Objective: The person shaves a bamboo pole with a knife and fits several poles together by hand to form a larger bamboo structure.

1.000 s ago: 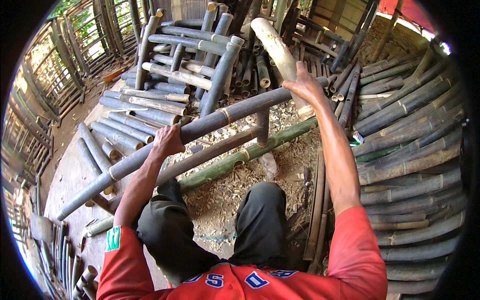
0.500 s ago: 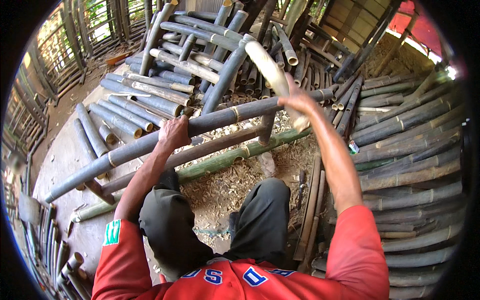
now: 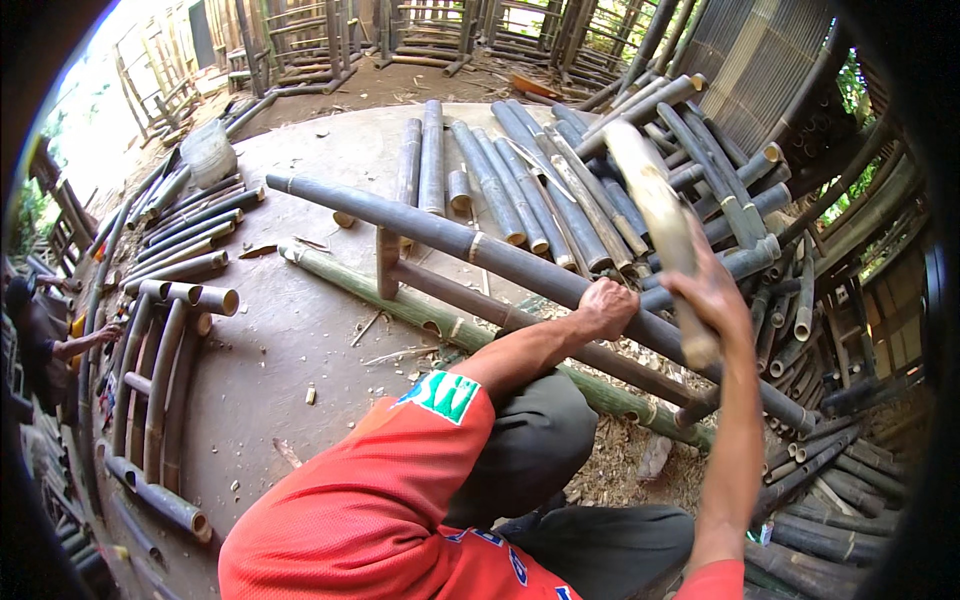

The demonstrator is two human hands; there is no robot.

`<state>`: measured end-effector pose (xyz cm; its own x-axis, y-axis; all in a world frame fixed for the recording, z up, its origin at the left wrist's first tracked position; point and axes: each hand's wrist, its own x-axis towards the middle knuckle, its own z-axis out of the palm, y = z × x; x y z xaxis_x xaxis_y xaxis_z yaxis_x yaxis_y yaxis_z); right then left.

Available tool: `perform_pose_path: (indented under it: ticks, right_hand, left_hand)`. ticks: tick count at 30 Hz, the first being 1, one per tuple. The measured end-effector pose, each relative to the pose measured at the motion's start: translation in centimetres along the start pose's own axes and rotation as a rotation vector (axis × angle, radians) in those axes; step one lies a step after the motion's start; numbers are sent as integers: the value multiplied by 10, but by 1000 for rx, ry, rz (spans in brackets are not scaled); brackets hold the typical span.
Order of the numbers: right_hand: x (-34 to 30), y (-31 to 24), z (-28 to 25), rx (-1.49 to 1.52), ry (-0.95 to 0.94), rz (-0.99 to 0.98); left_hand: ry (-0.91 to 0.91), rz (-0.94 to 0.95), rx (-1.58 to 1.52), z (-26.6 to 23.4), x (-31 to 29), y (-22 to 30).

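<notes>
My left hand (image 3: 608, 308) is closed round the upper dark bamboo pole (image 3: 400, 213) of a long frame lying across in front of me. Below that pole runs a thinner rail (image 3: 455, 296), joined by short uprights, and a green bamboo pole (image 3: 345, 275) lies lowest. In my right hand (image 3: 715, 295) is a pale wooden club (image 3: 645, 180), blurred by motion, its thick end tilted up and away from me. The club's lower end shows in front of the upper pole, to the right of my left hand; whether they touch I cannot tell.
Cut bamboo lengths (image 3: 495, 185) lie beyond the frame. More bamboo poles (image 3: 830, 535) are stacked at the right, and a bamboo frame piece (image 3: 150, 385) stands at the left. Another person's arm (image 3: 85, 345) shows at the far left. Wood chips (image 3: 610, 470) litter the ground.
My view has turned left, so the frame and both hands appear farther right. The club is still raised in my right hand; my left hand stays on the upper pole.
</notes>
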<state>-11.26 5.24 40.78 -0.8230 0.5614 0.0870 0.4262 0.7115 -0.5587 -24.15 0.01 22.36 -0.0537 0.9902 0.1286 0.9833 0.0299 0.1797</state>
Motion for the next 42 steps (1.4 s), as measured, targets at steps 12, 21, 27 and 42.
perform_pose_path:
  ticks: [12,21,27,42]
  right_hand:
    - [61,-104,134,-410,-413,20]
    - [113,-101,184,-198,-203,21]
    - [110,-125,174,-229,-522,-80]
    - [-171,218,-79,-249,234,653]
  left_hand:
    - [56,9,18,9,14,5]
    - [466,55,306,56,14,10]
    - [726,16,314,89,16,-33]
    - [255,102,29,14,13,17]
